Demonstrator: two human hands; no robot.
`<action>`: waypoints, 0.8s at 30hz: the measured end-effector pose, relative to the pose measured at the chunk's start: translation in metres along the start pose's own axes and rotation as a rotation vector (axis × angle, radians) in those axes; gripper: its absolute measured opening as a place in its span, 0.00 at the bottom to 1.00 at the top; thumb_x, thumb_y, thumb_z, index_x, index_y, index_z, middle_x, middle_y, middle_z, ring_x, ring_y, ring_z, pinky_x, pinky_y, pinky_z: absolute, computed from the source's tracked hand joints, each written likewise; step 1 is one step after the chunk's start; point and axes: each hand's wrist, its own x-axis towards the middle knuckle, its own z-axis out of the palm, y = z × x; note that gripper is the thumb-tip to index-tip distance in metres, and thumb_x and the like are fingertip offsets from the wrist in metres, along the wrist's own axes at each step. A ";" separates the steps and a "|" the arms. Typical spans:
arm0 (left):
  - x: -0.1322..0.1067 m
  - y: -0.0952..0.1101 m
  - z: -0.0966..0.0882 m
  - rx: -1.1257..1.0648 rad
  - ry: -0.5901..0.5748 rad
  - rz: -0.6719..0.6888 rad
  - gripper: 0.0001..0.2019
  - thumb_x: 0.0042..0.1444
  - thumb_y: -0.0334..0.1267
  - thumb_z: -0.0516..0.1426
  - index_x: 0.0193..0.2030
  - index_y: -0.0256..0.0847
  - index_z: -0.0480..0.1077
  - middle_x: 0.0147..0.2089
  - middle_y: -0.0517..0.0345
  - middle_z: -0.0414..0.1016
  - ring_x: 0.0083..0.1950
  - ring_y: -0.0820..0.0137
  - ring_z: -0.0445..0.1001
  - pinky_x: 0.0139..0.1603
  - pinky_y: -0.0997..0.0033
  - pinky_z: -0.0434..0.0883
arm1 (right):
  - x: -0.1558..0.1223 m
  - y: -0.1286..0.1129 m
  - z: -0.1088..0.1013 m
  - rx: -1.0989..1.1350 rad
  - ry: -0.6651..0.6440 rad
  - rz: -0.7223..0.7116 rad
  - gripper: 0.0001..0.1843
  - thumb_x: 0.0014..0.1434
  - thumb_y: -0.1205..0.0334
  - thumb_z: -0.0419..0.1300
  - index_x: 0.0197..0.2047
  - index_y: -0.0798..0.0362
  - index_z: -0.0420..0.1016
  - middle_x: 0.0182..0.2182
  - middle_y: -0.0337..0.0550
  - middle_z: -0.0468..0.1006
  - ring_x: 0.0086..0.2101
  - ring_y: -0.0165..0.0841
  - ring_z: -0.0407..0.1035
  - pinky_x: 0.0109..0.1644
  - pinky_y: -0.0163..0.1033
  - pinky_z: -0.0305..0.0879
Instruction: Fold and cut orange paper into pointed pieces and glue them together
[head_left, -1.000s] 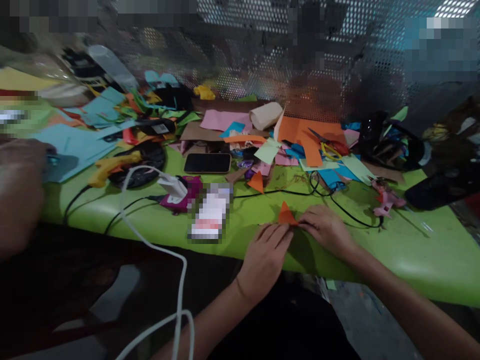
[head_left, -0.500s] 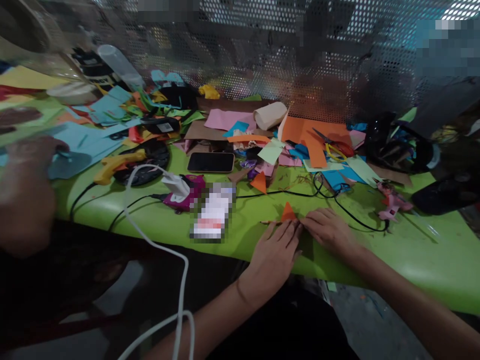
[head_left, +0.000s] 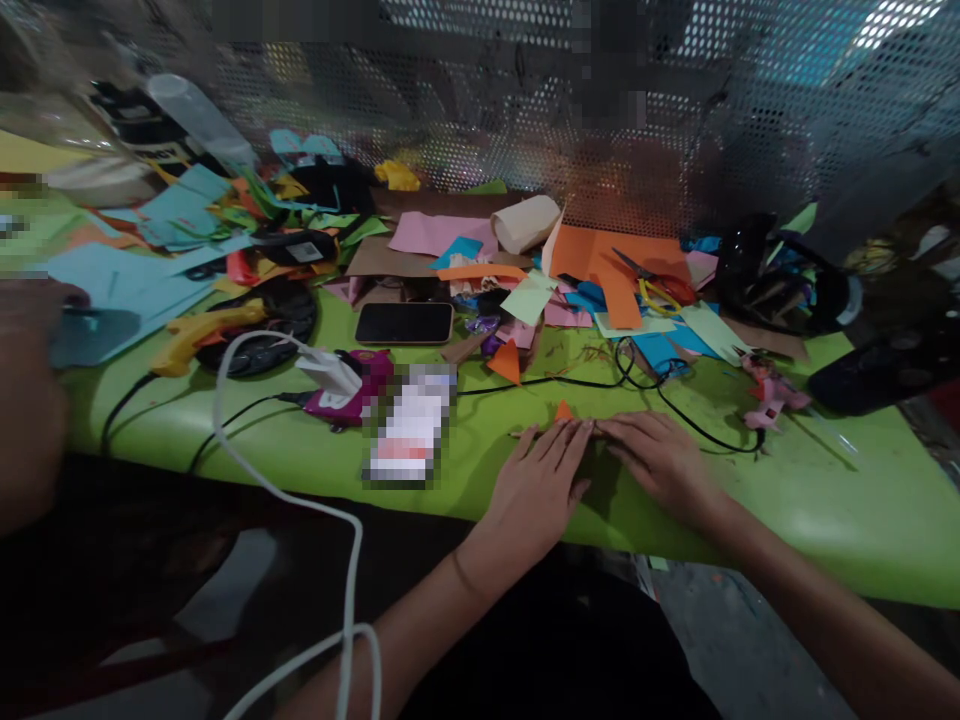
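Note:
My left hand (head_left: 541,475) is palm down near the table's front edge, its fingers together over a small piece of orange paper (head_left: 563,411). Only the tip of that paper shows beyond the fingers. A thin stick (head_left: 517,434), perhaps a pencil, pokes out to the left from under the same hand. My right hand (head_left: 656,455) has its fingers bent and pressed together, the fingertips meeting those of my left hand. Whatever lies under the right fingertips is hidden. Behind the hands rests an orange paper triangle (head_left: 505,362).
Left of my hands lie a phone with a lit screen (head_left: 411,425), a purple power strip (head_left: 352,390) and a yellow glue gun (head_left: 199,335). A pink glue gun (head_left: 772,395) and its black cord lie right. Scissors (head_left: 652,282) rest among paper scraps. Another person's arm (head_left: 26,400) is far left.
My left fingers have slid forward over the orange paper, so less of it and of the stick shows. My right hand stays beside them. The view has shifted slightly.

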 end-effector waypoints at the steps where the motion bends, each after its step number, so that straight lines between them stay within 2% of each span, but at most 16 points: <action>1: 0.001 -0.001 0.000 -0.014 0.005 -0.011 0.27 0.68 0.41 0.49 0.71 0.34 0.52 0.69 0.43 0.65 0.69 0.61 0.64 0.69 0.53 0.58 | 0.000 -0.001 0.001 0.009 0.002 -0.003 0.16 0.67 0.66 0.54 0.56 0.52 0.73 0.46 0.49 0.81 0.45 0.41 0.74 0.49 0.48 0.71; 8: 0.004 -0.003 -0.003 -0.061 0.017 -0.029 0.31 0.68 0.49 0.48 0.71 0.32 0.50 0.68 0.42 0.66 0.67 0.59 0.66 0.69 0.49 0.58 | 0.001 -0.005 0.007 -0.079 -0.020 -0.097 0.17 0.65 0.69 0.54 0.55 0.55 0.75 0.48 0.53 0.81 0.46 0.43 0.74 0.48 0.50 0.72; 13: 0.004 -0.008 -0.011 -0.104 0.000 -0.006 0.31 0.69 0.49 0.47 0.72 0.34 0.48 0.70 0.45 0.63 0.70 0.61 0.63 0.70 0.49 0.57 | 0.005 -0.009 0.005 -0.142 -0.069 -0.147 0.19 0.64 0.72 0.52 0.56 0.59 0.74 0.48 0.54 0.81 0.46 0.43 0.75 0.49 0.50 0.72; 16: -0.003 -0.011 -0.018 -0.089 0.026 -0.023 0.27 0.70 0.46 0.46 0.71 0.36 0.53 0.70 0.47 0.63 0.70 0.62 0.62 0.70 0.50 0.56 | 0.007 -0.008 0.005 -0.126 -0.077 -0.137 0.20 0.64 0.73 0.52 0.57 0.58 0.74 0.50 0.54 0.81 0.48 0.43 0.75 0.50 0.50 0.71; 19: -0.011 -0.013 -0.020 -0.054 0.042 -0.027 0.23 0.70 0.44 0.46 0.68 0.37 0.59 0.69 0.49 0.65 0.68 0.61 0.65 0.70 0.49 0.57 | 0.009 -0.007 0.005 -0.104 -0.087 -0.103 0.22 0.64 0.72 0.53 0.60 0.55 0.72 0.52 0.53 0.80 0.49 0.43 0.75 0.51 0.51 0.71; 24: -0.010 -0.016 -0.015 0.002 0.032 0.010 0.24 0.68 0.43 0.50 0.67 0.38 0.61 0.67 0.48 0.67 0.67 0.61 0.67 0.70 0.49 0.59 | 0.016 -0.001 0.007 -0.113 -0.087 -0.108 0.20 0.65 0.69 0.53 0.59 0.55 0.73 0.53 0.51 0.80 0.49 0.42 0.75 0.52 0.50 0.70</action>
